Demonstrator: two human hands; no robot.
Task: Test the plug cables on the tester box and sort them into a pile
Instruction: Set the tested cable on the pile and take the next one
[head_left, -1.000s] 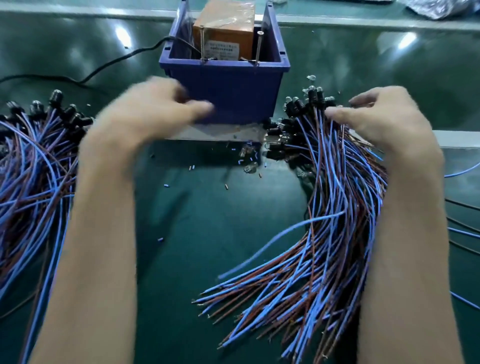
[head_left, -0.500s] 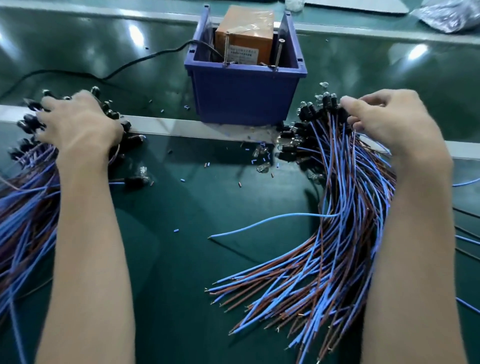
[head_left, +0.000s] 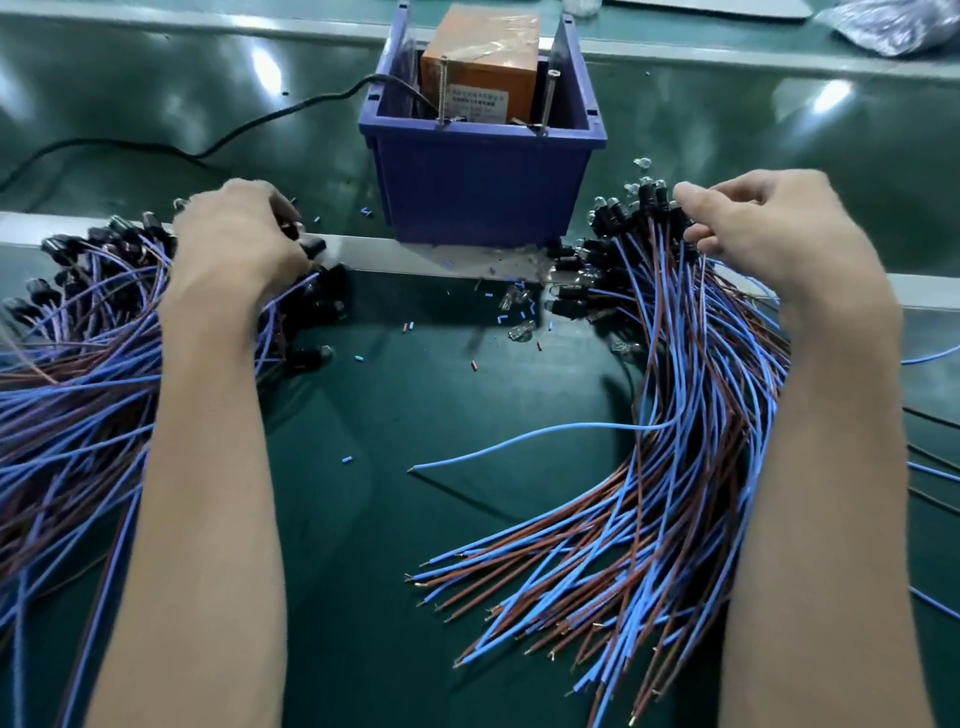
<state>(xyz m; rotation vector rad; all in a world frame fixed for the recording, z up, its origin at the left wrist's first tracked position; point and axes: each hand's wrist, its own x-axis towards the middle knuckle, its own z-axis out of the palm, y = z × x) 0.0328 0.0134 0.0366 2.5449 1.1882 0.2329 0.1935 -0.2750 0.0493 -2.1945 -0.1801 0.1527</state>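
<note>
Glossy dark green worktable (head_left: 363, 519), pale metal rail (head_left: 363, 252) across it, lamp glare (head_left: 262, 70) on the far side

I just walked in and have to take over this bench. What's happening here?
A person is sorting blue-and-brown plug cables on a green table. The left hand rests on the plug ends of the left pile; its fingertips are hidden. The right hand pinches plugs at the top of the right pile. The tester sits in a blue bin beyond them, with no plug cable on it.
</note>
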